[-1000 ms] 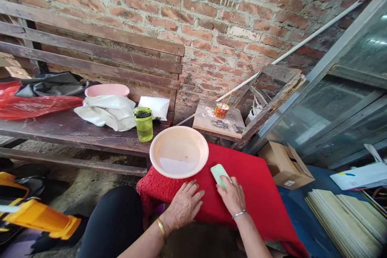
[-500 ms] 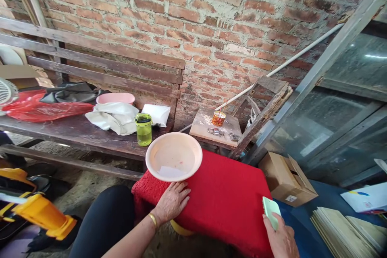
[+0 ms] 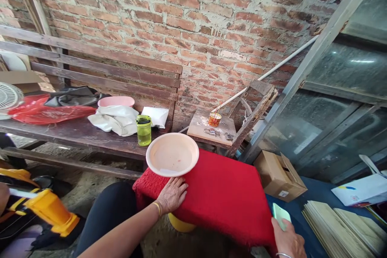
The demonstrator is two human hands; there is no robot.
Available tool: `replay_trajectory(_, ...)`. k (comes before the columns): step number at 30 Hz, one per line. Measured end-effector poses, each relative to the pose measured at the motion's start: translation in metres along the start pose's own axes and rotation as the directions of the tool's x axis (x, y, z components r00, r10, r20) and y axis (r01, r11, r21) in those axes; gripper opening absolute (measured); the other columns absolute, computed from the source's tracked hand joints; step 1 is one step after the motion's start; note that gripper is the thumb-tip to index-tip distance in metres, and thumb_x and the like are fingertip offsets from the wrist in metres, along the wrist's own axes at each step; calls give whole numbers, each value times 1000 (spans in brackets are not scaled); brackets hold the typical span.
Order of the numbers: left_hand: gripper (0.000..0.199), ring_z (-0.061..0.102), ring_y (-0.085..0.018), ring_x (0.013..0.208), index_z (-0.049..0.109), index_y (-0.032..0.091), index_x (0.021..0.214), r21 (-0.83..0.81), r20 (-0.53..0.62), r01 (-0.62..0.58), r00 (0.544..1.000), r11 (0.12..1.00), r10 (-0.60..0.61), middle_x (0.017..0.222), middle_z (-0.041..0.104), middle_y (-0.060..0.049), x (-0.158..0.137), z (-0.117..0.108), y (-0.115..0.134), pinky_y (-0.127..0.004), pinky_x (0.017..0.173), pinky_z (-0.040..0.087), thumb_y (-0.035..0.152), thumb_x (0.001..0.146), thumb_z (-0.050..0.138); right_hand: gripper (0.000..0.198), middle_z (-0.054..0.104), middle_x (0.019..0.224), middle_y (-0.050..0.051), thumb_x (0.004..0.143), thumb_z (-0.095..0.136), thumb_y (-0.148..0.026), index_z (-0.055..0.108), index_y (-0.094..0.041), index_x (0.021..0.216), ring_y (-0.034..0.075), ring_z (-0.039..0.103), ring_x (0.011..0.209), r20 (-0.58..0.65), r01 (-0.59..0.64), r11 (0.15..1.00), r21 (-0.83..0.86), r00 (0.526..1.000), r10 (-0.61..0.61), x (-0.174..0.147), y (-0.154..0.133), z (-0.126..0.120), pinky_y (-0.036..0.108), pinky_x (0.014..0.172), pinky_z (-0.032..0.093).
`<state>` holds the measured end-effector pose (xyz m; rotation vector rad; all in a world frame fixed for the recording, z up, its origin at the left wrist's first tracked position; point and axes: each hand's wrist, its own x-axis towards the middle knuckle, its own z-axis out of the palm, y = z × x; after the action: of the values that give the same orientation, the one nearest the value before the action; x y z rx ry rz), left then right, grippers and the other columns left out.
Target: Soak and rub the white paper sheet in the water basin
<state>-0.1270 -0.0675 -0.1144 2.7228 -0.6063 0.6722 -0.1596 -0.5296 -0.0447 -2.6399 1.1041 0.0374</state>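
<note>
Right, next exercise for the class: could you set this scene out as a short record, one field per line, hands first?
Left hand: open, by the near rim of the pale basin; contact unclear
Right hand: holding pale green phone
Basin: standing on red cloth
Bench: green bottle, white cloth, red plastic bag
Right of red cloth: cardboard box
Wall: brick

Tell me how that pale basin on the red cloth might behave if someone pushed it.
The basin seems to hold shallow water, judging by the reflection inside, so it could slosh when shoved. Its wide, low shape suggests it would sooner slide than tip. The fuzzy-looking red cloth beneath may drag or bunch as it moves.
</note>
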Motion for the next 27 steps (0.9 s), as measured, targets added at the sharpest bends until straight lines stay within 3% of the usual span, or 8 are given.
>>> replay_trajectory(3,24,55,-25,116,65,26,114,-1,6,1,1000,1000,-1,120,63,-5,0,3,1,-45,108,35,23,92,55,83,65,102,22,86,25,-74,53,-19,142,36,70,92,-41,56,997,61,998,-54,-12,-6,-8,48,79,54)
replay_trajectory(6,23,55,-25,116,65,26,113,-9,-3,3,1000,1000,-4,119,63,-5,0,4,2,-46,109,34,23,92,55,63,67,94,14,88,41,-59,61,-17,131,32,67,99,-54,261,961,88,965,-257,-36,-48,-4,42,87,53)
replay_trajectory(13,24,57,-23,115,63,28,114,-17,-63,-5,998,1000,4,118,64,-4,-3,8,1,-42,109,36,24,92,55,38,64,106,7,86,55,-38,66,-28,121,22,66,95,1,657,754,29,754,-657,-103,-204,50,32,84,50)
replay_trajectory(15,25,57,-22,114,63,28,115,-5,-94,-23,995,1000,22,118,64,-3,-4,8,-1,-42,109,37,24,92,55,35,64,107,4,82,60,-36,68,-32,116,22,65,96,27,724,689,25,689,-724,-112,-229,63,32,87,49)
replay_trajectory(17,25,59,-22,112,63,28,115,6,-112,-34,993,999,35,117,65,-3,-5,8,-2,-41,107,39,23,91,56,33,65,106,1,77,63,-34,70,-36,109,21,66,95,61,757,654,21,651,-756,-105,-233,66,32,88,48)
replay_trajectory(20,24,60,-21,110,63,28,113,21,-117,-49,992,999,51,116,66,-3,-6,5,-4,-39,104,42,24,91,56,33,66,104,3,75,62,-33,71,-36,106,25,68,92,89,710,704,-4,701,-707,-59,-197,49,36,83,51)
replay_trajectory(24,25,60,-22,114,64,29,115,57,-95,-66,993,996,71,119,65,-3,-7,1,-4,-38,103,42,25,92,55,39,68,88,11,84,44,-44,70,-34,111,36,70,82,46,483,874,-53,876,-481,26,-125,17,51,75,52)
replay_trajectory(27,26,60,-21,114,63,30,116,83,-86,-76,993,994,83,119,66,-2,-8,0,-6,-36,102,44,25,92,54,43,68,87,10,86,39,-52,68,-36,113,34,70,85,-12,417,909,-21,909,-418,46,-124,15,49,78,53)
